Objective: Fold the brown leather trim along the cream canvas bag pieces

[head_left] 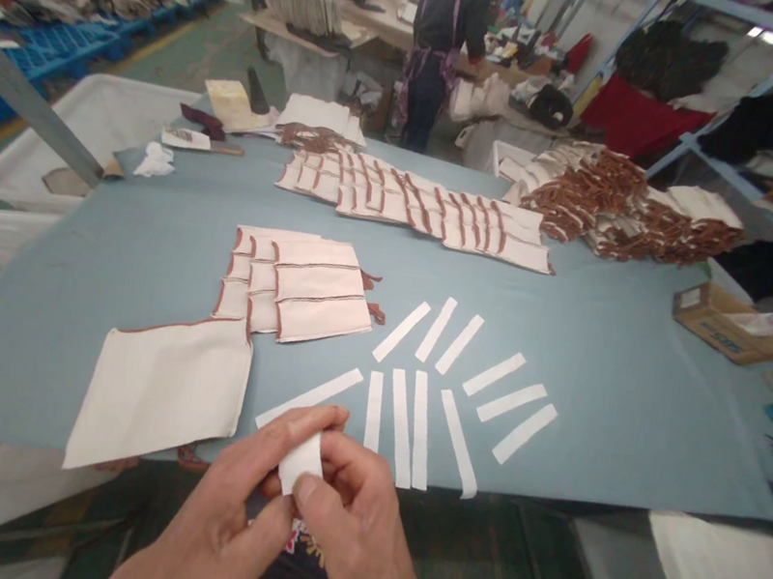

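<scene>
Head cam shows both bare hands close together at the near edge of a blue-grey tabletop (614,335), with a small white piece (302,464) right between them. Right hand (362,511) is pinching it, thumb pressed flat on the lower corner and the other fingers bent behind. Left hand (235,505) is curled around the other side of the piece, but its fingertips are partly hidden, so I honestly can't tell if they're gripping it too.

Just past the hands there's a loose fan of white strips (399,331), some slanted, a few nearly straight up and down. Over to the left a plain cream pouch (166,387) with brown trim lies flat, its top right corner meeting some overlapping sectioned pouches (324,291). Further back sits a long overlapping row of similar pouches (415,204), plus a messy brown-and-cream heap (585,192) at back right.
</scene>
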`<state>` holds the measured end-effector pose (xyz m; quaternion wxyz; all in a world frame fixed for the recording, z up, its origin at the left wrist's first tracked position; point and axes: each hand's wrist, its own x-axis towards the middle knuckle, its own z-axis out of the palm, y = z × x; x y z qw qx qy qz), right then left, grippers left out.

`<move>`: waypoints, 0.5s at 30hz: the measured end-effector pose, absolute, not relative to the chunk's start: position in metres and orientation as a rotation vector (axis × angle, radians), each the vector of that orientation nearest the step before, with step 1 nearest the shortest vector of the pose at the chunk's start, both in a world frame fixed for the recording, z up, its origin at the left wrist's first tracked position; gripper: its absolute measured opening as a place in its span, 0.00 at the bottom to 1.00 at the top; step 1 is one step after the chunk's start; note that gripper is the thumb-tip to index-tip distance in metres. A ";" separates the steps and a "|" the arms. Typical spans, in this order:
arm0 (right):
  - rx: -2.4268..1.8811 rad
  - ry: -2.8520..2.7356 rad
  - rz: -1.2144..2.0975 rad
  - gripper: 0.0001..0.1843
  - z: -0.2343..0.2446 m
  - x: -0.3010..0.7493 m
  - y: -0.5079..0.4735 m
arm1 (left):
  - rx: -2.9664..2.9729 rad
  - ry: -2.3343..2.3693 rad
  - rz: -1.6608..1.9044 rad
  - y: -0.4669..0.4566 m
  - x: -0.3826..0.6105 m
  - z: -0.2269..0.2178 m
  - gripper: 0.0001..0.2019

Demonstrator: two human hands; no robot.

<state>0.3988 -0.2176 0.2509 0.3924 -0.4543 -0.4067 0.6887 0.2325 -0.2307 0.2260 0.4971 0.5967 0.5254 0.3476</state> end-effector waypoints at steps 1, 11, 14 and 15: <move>-1.150 -1.032 1.753 0.06 0.251 0.398 -0.217 | 1.399 1.255 0.830 -0.231 0.232 0.227 0.29; -1.189 -1.079 1.704 0.16 0.246 0.395 -0.214 | 1.152 1.174 0.818 -0.230 0.227 0.232 0.27; -1.202 -1.095 1.690 0.19 0.243 0.392 -0.214 | 1.042 1.215 0.847 -0.231 0.229 0.233 0.27; -1.202 -1.102 1.689 0.19 0.243 0.391 -0.214 | 1.018 1.225 0.851 -0.231 0.229 0.233 0.27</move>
